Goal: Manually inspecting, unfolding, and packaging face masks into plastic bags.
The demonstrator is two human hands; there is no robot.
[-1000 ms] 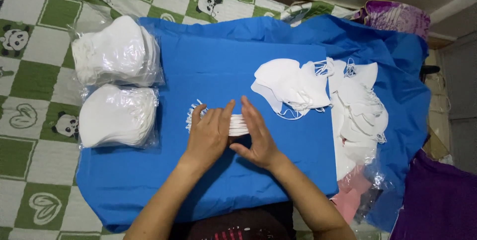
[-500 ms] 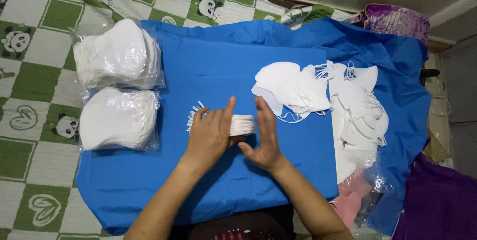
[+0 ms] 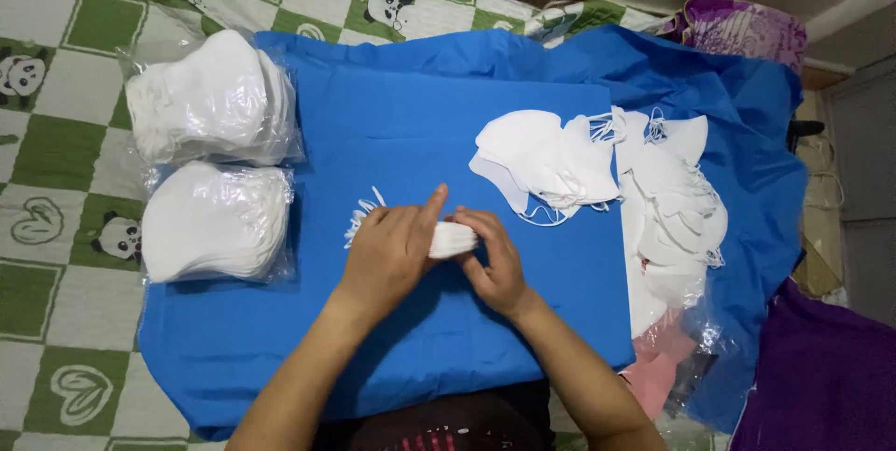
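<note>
A small stack of white face masks (image 3: 453, 239) lies flat near the middle of the blue cloth (image 3: 439, 133), pressed together into a tight bundle, its thin white ear loops (image 3: 359, 213) fanning out toward the cloth's left edge.

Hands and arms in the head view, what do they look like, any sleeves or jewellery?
Both arms are bare to the elbow, with no sleeves in view. The left hand and right hand wear no gloves, rings, watch or bracelets that show.

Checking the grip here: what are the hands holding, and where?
A small stack of white masks, pressed between left hand and right hand at its two ends.
</note>
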